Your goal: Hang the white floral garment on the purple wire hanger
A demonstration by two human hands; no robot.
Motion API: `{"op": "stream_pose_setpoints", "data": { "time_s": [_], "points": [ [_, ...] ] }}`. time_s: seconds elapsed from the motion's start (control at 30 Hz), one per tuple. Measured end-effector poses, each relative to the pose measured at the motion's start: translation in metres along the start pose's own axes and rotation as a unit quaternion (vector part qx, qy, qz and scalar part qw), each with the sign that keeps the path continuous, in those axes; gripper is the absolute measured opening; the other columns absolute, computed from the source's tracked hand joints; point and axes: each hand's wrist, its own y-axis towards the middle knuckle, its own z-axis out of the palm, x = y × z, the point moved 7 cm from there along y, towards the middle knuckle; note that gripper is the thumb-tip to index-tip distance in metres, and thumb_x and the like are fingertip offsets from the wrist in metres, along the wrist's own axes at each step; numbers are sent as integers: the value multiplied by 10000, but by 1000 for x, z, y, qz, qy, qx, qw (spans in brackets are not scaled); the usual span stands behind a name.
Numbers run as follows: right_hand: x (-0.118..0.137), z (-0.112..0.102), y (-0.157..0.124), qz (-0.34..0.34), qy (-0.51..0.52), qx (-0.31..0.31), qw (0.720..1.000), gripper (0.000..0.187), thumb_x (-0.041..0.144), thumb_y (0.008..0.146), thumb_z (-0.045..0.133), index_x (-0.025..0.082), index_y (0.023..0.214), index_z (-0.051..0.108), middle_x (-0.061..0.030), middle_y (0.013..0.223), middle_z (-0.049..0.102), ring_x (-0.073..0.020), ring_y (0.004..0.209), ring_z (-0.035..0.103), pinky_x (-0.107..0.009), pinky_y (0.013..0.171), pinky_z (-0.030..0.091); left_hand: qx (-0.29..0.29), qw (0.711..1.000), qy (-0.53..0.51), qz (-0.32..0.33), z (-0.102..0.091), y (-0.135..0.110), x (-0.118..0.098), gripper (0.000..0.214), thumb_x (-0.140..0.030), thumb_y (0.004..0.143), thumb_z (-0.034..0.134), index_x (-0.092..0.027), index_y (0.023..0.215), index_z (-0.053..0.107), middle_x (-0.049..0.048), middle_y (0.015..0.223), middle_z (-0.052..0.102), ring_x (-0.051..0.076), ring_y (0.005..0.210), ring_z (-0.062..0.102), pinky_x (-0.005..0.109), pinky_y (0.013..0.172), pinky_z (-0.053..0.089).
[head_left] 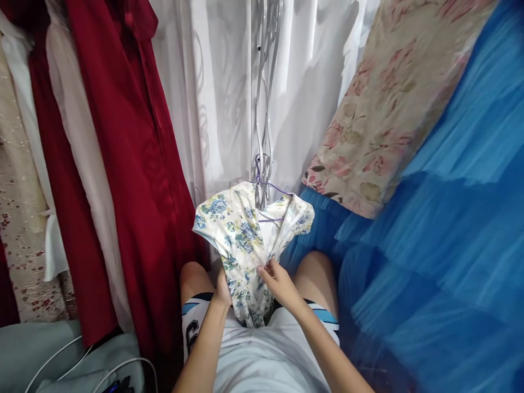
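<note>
A small white dress with blue flowers (241, 229) hangs on a purple wire hanger (266, 188) in front of me, above my knees. My right hand (278, 284) pinches the front of the dress near its waist, fingers closed on the cloth. Behind the dress's left side sits my left hand (222, 292), holding the fabric from the back, with its fingers mostly hidden by the cloth. The hanger hooks onto a cluster of white hangers (266, 82) that dangle from above.
Red garments (131, 136) and pale ones (77, 136) hang at the left. White curtains (213, 93) fill the back. A floral fabric (388, 103) and blue tulle (450, 245) crowd the right. White cables (82, 360) lie on a grey surface at bottom left.
</note>
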Motion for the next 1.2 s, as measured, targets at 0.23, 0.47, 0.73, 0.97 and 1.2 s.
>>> {"op": "stream_pose_setpoints", "data": {
  "time_s": [0.23, 0.47, 0.73, 0.97, 1.2],
  "points": [
    [7, -5, -19, -16, -33, -18, 999, 373, 517, 940, 464, 231, 702, 433, -2, 640, 531, -192, 617, 500, -295, 606, 374, -73, 993, -85, -38, -31, -11, 25, 795, -841, 763, 408, -244, 1241, 627, 109, 1240, 658, 304, 1258, 556, 439, 1014, 491],
    [21, -22, -21, -29, 5, 32, 999, 443, 490, 963, 427, 203, 635, 507, 3, 601, 492, -170, 607, 468, -282, 604, 341, -52, 979, 196, 26, -20, -23, 25, 409, -243, 716, 712, -186, 1109, 612, 104, 1118, 686, 280, 1144, 609, 411, 1030, 444],
    [29, -8, -37, -4, 35, 67, 997, 421, 525, 946, 462, 187, 773, 644, 28, 577, 407, -147, 563, 381, -271, 546, 273, -275, 869, 316, 262, -35, -53, -21, 636, -218, 770, 667, -217, 1325, 356, 156, 1332, 457, 262, 1208, 490, 405, 1021, 407],
    [54, -13, -40, -72, -59, 150, 984, 446, 514, 967, 418, 190, 697, 563, 22, 609, 467, -141, 586, 413, -261, 571, 299, 54, 911, 380, 151, 31, -58, 4, 98, -248, 908, 496, -225, 813, 492, 29, 830, 594, 190, 828, 579, 304, 788, 446],
    [138, -80, 58, -244, -342, 145, 896, 417, 454, 969, 425, 197, 666, 551, 19, 545, 452, -128, 528, 380, -264, 570, 238, 132, 878, 437, 140, 53, -59, -6, 124, -141, 813, 530, -230, 758, 464, 7, 796, 565, 174, 750, 557, 270, 680, 420]
  ]
}}
